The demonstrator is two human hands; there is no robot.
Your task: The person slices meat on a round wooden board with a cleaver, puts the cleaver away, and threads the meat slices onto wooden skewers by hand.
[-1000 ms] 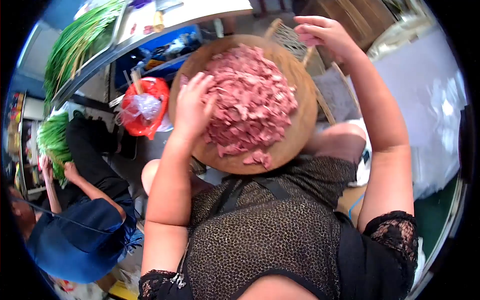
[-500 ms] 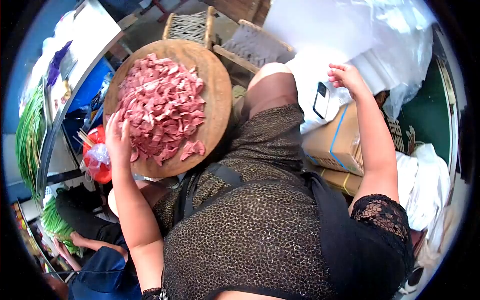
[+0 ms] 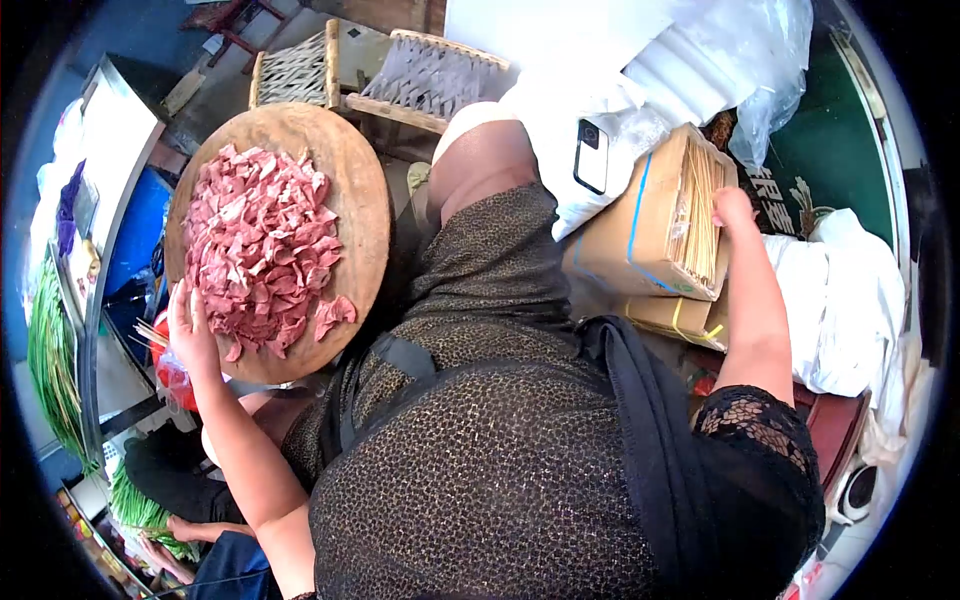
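A heap of sliced raw pink meat (image 3: 255,245) lies on a round wooden board (image 3: 362,215) to my left. My left hand (image 3: 193,335) is at the board's near left edge, fingers stretched out beside the meat. One small piece sits apart from the heap. On my right, an open cardboard box (image 3: 625,235) holds many thin bamboo skewers (image 3: 697,225). My right hand (image 3: 735,207) is at the box's far side, its fingers curled in against the skewers; the fingertips are partly hidden.
A phone (image 3: 591,155) lies on white plastic left of the box. Two woven stools (image 3: 432,75) stand beyond the board. A red bag (image 3: 172,378) with sticks hangs near my left forearm. At lower left, another person's hands (image 3: 180,530) are by green stalks (image 3: 135,500).
My right hand has come down from above the phone and plastic to the skewers in the box. My left hand stays by the meat. The view has shifted rightward.
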